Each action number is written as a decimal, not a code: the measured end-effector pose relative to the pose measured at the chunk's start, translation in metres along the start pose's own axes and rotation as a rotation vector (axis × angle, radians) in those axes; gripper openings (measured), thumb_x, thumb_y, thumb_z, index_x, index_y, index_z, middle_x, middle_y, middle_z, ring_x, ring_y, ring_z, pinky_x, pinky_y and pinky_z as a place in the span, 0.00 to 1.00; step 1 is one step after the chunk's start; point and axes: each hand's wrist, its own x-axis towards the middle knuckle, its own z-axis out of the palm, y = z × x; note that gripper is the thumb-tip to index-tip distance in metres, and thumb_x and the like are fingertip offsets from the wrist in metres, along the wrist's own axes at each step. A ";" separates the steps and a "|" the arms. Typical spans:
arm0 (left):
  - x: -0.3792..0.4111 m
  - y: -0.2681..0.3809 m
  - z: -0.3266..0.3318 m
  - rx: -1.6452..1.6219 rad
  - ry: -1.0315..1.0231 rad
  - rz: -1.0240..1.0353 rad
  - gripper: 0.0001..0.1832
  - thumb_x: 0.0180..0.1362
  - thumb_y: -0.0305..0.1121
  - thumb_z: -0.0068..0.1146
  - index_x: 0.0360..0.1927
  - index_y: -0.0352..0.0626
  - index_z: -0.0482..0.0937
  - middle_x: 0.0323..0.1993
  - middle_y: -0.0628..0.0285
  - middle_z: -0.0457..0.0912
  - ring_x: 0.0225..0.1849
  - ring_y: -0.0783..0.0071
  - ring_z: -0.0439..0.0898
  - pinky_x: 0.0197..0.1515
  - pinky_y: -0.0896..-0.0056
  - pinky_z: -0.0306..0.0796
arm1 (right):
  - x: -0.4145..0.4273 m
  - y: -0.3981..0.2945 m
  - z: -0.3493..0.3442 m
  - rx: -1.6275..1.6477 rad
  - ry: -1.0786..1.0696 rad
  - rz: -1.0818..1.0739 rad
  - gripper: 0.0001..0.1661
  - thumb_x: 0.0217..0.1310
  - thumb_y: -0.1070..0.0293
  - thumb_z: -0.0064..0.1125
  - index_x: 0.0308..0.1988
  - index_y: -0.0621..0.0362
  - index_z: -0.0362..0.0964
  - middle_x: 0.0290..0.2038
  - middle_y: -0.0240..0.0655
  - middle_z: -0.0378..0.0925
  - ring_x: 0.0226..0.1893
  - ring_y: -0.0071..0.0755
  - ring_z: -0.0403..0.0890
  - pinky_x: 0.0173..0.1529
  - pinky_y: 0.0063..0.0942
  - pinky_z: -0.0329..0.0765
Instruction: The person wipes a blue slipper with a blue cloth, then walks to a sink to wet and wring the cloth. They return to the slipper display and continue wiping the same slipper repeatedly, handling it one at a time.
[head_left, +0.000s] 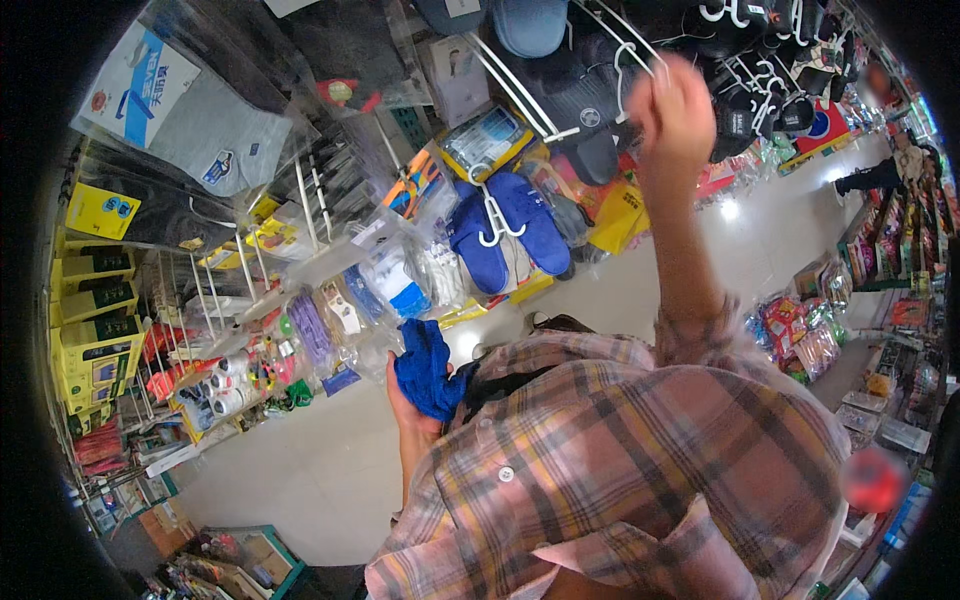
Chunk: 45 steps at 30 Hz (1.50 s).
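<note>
A crumpled blue cloth (429, 369) is in my left hand (409, 409), held low in front of my plaid shirt. My right hand (673, 105) is raised at the upper right, blurred, its fingers bent near the end of a white metal display hook (626, 34) and a white plastic hanger (624, 82). Whether it holds anything cannot be made out. Dark slippers (589, 142) hang just left of it. Blue slippers (510, 232) on a white hanger hang lower, between my two hands.
Packaged grey socks (240, 135) hang at the upper left, above yellow boxes (97, 360). White display hooks (304, 202) stick out from the rack. Bagged goods (799, 337) stand on the right. A green-edged bin (281, 551) is at the lower left. Another person's dark-clad leg (870, 178) shows far right.
</note>
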 end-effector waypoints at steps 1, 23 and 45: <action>0.004 0.002 0.000 0.004 -0.010 -0.031 0.30 0.60 0.60 0.37 0.55 0.49 0.70 0.44 0.58 0.78 0.31 0.61 0.78 0.31 0.60 0.75 | -0.036 0.010 -0.015 -0.082 0.096 0.061 0.07 0.60 0.71 0.51 0.38 0.61 0.71 0.29 0.33 0.74 0.27 0.23 0.73 0.32 0.22 0.73; -0.032 0.027 -0.020 0.044 0.212 0.071 0.30 0.58 0.63 0.37 0.47 0.49 0.74 0.38 0.59 0.79 0.32 0.60 0.77 0.33 0.57 0.71 | -0.230 0.288 0.074 0.467 0.746 1.357 0.25 0.62 0.44 0.47 0.54 0.41 0.56 0.38 0.31 0.76 0.40 0.33 0.76 0.43 0.41 0.73; 0.013 0.032 0.015 0.721 -0.086 0.007 0.19 0.54 0.34 0.54 0.47 0.36 0.74 0.43 0.57 0.78 0.43 0.69 0.77 0.46 0.70 0.72 | -0.266 0.239 0.025 1.161 0.305 1.165 0.36 0.62 0.38 0.37 0.52 0.61 0.65 0.48 0.37 0.73 0.50 0.42 0.71 0.55 0.43 0.67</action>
